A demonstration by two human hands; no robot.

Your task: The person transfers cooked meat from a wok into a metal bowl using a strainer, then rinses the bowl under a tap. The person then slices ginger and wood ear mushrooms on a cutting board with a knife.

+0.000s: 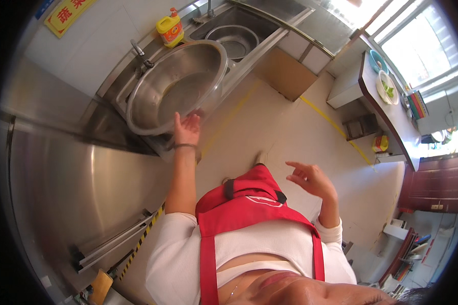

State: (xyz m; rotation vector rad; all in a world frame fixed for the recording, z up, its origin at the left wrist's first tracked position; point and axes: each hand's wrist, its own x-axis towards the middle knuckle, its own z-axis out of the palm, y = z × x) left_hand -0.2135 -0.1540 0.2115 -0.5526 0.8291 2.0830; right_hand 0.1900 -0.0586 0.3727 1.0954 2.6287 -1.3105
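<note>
My left hand (187, 127), with a dark band at the wrist, is raised beside the near rim of a large metal basin (156, 84). Its fingers are spread and nothing is in them; whether it touches the rim I cannot tell. The basin rests tilted over a steel sink and looks to have a little liquid in the bottom. To the right, over the floor, hangs my right hand (307, 177), empty, with the index finger extended. A faucet (139, 53) and a yellow detergent jug (170, 31) with a red pump stand behind the basin.
A second sink holds a smaller metal bowl (233, 40). At the right, a counter (383, 103) bears a white basket (386, 87) with green leaves and a blue basin (378, 61). Below it are a dark stool (360, 126) and a yellow jug (380, 143). A steel cabinet (99, 187) stands at the left.
</note>
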